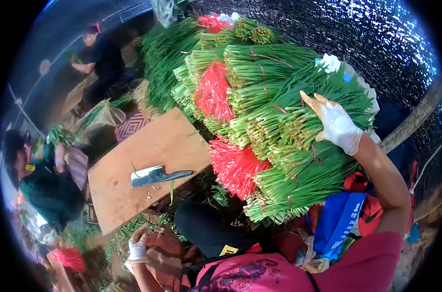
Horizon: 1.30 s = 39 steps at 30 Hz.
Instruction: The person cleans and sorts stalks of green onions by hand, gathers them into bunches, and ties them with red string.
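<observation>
My right hand [337, 121], in a dirty white glove, lies over the upper right of a big pile of green stalk bundles [260, 104], its fingers spread on the leaves. Red ties ring several bundles. Low at the left, my left hand [137, 243], gloved with bare fingertips, is beside a striped cloth [165, 255]; its fingers are curled, and whether they hold anything is too small to make out. A cleaver [155, 176] lies on a wooden board [128, 160] between my hands and the far left. Red plastic strips [235, 165] lie against the pile.
Two other people sit at the left, one in dark clothes [106, 61] farther back, one in dark green [50, 187] nearer. A blue bag [335, 224] is at the lower right. A pole [413, 117] slants past my right arm. More red strips [69, 259] lie lower left.
</observation>
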Available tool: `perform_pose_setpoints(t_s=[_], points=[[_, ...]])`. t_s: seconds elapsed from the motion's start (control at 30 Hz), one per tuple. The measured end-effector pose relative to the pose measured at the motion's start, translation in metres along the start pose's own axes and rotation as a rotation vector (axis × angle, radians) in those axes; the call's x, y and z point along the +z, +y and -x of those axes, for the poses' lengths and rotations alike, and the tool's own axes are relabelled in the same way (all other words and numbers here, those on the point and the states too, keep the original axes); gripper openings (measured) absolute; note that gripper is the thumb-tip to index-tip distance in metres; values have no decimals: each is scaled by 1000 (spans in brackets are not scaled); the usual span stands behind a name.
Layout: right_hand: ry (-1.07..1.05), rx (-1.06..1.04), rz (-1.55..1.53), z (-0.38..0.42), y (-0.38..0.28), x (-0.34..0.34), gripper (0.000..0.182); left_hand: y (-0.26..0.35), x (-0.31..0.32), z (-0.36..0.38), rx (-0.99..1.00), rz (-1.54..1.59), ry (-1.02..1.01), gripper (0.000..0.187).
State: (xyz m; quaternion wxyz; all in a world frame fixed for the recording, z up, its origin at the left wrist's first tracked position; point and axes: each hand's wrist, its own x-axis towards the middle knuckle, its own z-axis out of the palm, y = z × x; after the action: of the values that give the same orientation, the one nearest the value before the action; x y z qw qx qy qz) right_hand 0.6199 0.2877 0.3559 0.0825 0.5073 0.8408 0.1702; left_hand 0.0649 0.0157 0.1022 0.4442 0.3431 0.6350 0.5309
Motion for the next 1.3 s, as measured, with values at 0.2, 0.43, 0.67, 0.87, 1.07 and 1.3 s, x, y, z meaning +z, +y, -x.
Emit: perform_pose_setpoints(t_s=[0.2, 0.43, 0.67, 0.87, 1.07, 1.3], points=[[137, -5, -71, 21, 6, -19, 111, 0, 0, 23, 28, 42, -40, 31], [103, 90, 179, 19, 29, 22, 124, -8, 0, 20, -3, -20, -25, 28], [264, -9, -142, 14, 44, 39, 100, -19, 11, 3, 10, -6, -56, 30], [315, -23, 58, 19, 53, 26, 90, -4, 26, -2, -41, -37, -51, 31], [821, -25, 152, -9, 70, -55, 76, -18, 9, -12, -79, -61, -46, 33], [1051, 233, -222, -90, 112, -94, 61, -26, 7, -29, -59, -168, 102, 26]])
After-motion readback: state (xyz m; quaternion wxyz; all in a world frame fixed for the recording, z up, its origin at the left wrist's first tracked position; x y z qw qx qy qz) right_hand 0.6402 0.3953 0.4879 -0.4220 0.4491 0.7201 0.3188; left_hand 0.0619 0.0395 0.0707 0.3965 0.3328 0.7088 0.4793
